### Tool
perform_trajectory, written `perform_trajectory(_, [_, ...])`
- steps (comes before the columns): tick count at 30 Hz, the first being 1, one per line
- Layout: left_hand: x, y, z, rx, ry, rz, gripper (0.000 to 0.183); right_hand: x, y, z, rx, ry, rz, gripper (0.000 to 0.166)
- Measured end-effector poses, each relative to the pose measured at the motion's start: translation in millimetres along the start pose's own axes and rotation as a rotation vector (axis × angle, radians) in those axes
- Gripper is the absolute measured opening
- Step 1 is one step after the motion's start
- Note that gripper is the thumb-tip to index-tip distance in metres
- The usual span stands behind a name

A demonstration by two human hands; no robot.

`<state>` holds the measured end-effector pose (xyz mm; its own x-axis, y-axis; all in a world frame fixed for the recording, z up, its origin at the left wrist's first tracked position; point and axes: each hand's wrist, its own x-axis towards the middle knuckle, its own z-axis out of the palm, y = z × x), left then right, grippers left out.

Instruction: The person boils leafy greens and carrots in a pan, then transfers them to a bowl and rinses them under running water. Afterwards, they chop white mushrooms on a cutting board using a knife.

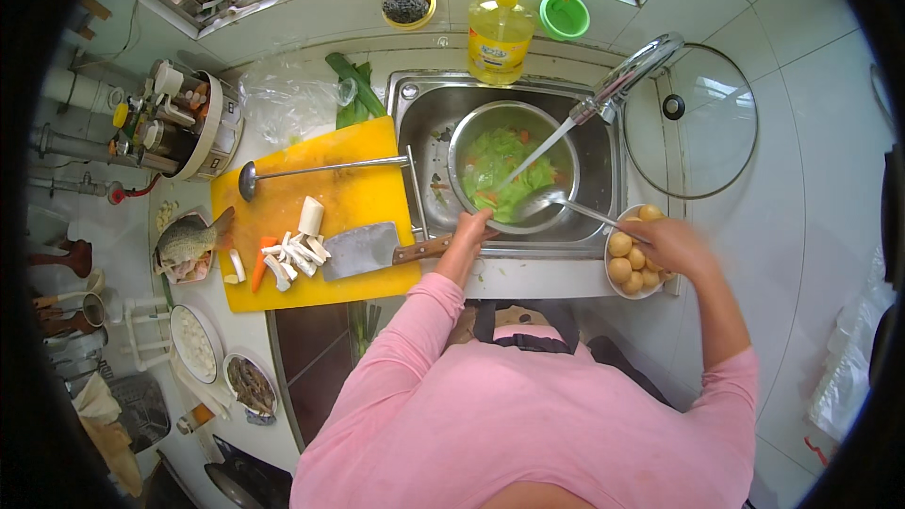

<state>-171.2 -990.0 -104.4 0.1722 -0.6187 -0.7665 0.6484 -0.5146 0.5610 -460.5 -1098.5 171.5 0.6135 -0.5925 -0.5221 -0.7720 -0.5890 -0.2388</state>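
Note:
My left hand [472, 232] grips the near rim of a steel bowl [573, 184] in the sink. The bowl holds water, green leaves [510, 150] and orange pieces. My right hand [663, 244] holds the handle of a metal ladle or skimmer [590, 211], whose head dips into the bowl. Water runs from the faucet [597, 107] into the bowl. Just below my right hand, round tan balls [619, 270] fill a white bowl [640, 295]. Beside my left hand, a cleaver [364, 251] lies on the yellow cutting board [368, 191], its wooden handle reaching over the sink's edge.
On the board lie a ladle [247, 181], white root pieces [300, 254] and a carrot piece [261, 265]. A fish [187, 240] rests left of it. Behind the sink stands a soap bottle [500, 32]; a glass lid [714, 127] is at right. Filled bowls [219, 343] are lower left.

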Motion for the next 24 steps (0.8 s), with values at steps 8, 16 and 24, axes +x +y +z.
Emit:
perform_trajectory(8, [-8, 7, -1, -0.001, 0.061, -0.024, 0.031, 52, 7, 71, 0.327, 0.327, -0.123, 0.045])
perform_trajectory(16, [-8, 14, 3, -0.033, 0.021, -0.037, 0.029, 104, 28, 118, 0.055, 0.399, 0.001, 0.046])
perform_trajectory(24, [-14, 8, 8, -0.028, 0.086, 0.061, 0.031, 53, -8, 110, 1.577, -0.376, 0.470, 0.051])
